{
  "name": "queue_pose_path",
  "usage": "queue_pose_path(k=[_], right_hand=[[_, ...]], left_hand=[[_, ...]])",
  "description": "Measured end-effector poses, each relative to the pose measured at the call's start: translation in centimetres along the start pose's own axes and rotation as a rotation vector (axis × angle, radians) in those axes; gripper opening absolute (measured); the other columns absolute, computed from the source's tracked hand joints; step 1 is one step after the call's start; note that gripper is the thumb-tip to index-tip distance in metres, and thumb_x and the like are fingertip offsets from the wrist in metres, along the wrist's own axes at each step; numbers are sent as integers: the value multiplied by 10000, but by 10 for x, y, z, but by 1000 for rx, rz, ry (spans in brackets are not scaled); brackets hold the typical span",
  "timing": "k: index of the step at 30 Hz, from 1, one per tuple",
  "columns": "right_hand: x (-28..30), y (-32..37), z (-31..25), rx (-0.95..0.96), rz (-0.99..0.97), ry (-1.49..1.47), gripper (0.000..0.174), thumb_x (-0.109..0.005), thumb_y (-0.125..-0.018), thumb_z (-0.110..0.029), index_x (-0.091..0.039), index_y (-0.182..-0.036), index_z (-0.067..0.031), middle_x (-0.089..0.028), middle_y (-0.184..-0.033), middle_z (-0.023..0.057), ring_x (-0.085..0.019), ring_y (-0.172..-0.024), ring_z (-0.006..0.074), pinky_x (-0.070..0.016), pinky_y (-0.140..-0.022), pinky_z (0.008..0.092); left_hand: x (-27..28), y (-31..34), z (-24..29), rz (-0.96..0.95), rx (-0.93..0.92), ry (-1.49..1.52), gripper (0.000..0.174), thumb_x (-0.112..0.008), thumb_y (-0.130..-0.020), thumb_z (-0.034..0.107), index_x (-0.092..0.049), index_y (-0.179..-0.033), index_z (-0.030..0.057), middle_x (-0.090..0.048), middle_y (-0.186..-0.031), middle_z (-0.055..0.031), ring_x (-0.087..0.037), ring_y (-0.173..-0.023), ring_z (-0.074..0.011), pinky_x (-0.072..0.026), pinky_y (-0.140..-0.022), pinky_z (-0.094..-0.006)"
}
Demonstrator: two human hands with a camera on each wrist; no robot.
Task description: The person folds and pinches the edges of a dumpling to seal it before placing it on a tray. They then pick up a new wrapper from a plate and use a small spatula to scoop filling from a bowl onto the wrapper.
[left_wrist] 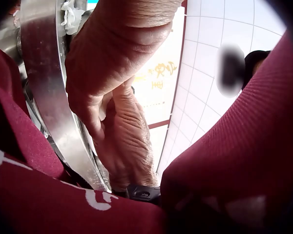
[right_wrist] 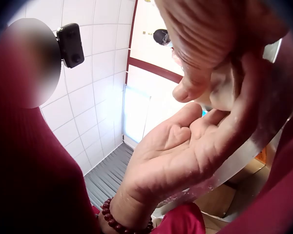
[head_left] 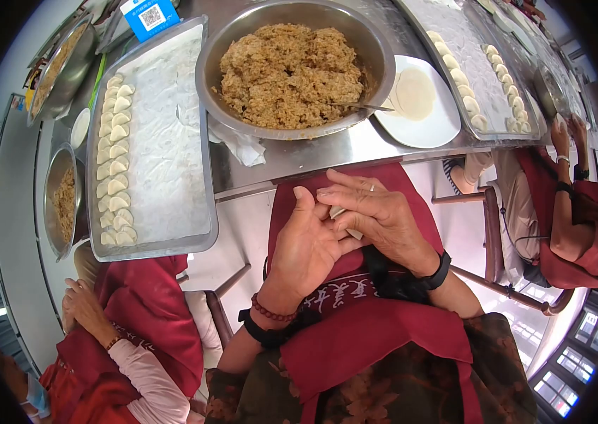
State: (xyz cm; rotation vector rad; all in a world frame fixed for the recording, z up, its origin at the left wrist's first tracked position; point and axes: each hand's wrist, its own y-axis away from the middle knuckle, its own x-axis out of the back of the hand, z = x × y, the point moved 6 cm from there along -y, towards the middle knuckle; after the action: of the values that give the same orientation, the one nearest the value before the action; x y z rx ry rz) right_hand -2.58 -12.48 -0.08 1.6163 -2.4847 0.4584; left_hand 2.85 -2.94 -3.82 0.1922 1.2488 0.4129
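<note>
The left hand (head_left: pixel 307 247), a dark red bead bracelet (head_left: pixel 273 313) at its wrist, is lying palm up, thumb apart and fingers extended beneath a small pale dough piece (head_left: pixel 337 211). The right hand (head_left: pixel 387 215), wearing a ring, is pinching that piece between thumb and fingers over the left fingers. Both are working above the lap, in front of the near table edge. White Chinese characters are crossing the dark red apron (head_left: pixel 376 321), partly covered by straps; 美 and 女 seem readable.

Beyond the hands, a large metal bowl (head_left: pixel 207 85) is holding brown, crumbly filling (head_left: pixel 288 71), with a utensil handle (head_left: pixel 362 107) resting toward the right. To its right, a white plate (head_left: pixel 429 127) is carrying a flat round wrapper (head_left: pixel 412 94). To its left, a metal tray (head_left: pixel 172 155) is holding folded dumplings (head_left: pixel 119 132) along its left side. Behind that tray, a blue card (head_left: pixel 150 18) is showing a QR code under white lettering too small to read. Another tray (head_left: pixel 486 81) at far right is holding two rows. Seated people in dark red are flanking the wearer. The left wrist view is showing yellow characters (left_wrist: pixel 161 73) on a pale panel, not clearly legible.
</note>
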Motion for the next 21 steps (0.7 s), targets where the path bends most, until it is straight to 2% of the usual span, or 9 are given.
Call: queue_pose_path(k=[5, 8, 11, 14, 17, 21], right_hand=[[-2, -2, -1, 76, -27, 98, 178, -726, -822, -95, -732, -1000, -85, -722, -1064, 64, -574, -1232, 290, -409, -1008, 394], [-2, -1, 2, 13, -40, 46, 139, -711, -835, -89, -748, -967, -70, -721, -1084, 74, -531, -1284, 307, -399, -1021, 396], [-2, -3, 0, 26, -56, 62, 153, -724, -815, -79, -742, -966, -91, -722, -1078, 72, -576, -1232, 284, -412, -1007, 386], [2, -3, -1, -25, 16, -42, 167, -731, -805, -78, -744, -971, -95, -723, -1076, 70, -575, -1233, 281, -420, -998, 383], [1, -3, 2, 58, -17, 70, 196, -740, -793, -79, -744, -990, -88, -718, -1093, 79, -569, -1235, 293, -429, -994, 387], [0, -3, 3, 56, -24, 78, 315, -765, -773, -110, -714, -1083, -91, -695, -1154, 94, -563, -1235, 304, -425, -1006, 391]], left_hand=[[1, 0, 0, -21, -11, 3, 683, -177, -1024, 570, -394, -1381, 28, -479, -1379, -180, -487, -1288, -316, -407, -1065, -538], [0, 0, 1, -6, -14, -2, 685, -177, -1024, 571, -397, -1378, 28, -480, -1380, -179, -489, -1287, -313, -412, -1064, -534], [1, 0, 2, 2, -13, 5, 682, -177, -1024, 570, -395, -1379, 29, -480, -1383, -176, -489, -1287, -312, -413, -1064, -531], [-2, 0, 3, -3, -18, 2, 679, -179, -1025, 569, -391, -1384, 33, -484, -1382, -172, -490, -1288, -310, -413, -1064, -528], [0, -1, 3, -17, -29, -13, 679, -183, -1026, 568, -384, -1393, 33, -492, -1376, -171, -489, -1288, -308, -406, -1069, -528], [-1, 0, 4, 19, -50, -16, 692, -197, -1025, 571, -389, -1386, 13, -508, -1357, -173, -497, -1277, -304, -404, -1073, -508]])
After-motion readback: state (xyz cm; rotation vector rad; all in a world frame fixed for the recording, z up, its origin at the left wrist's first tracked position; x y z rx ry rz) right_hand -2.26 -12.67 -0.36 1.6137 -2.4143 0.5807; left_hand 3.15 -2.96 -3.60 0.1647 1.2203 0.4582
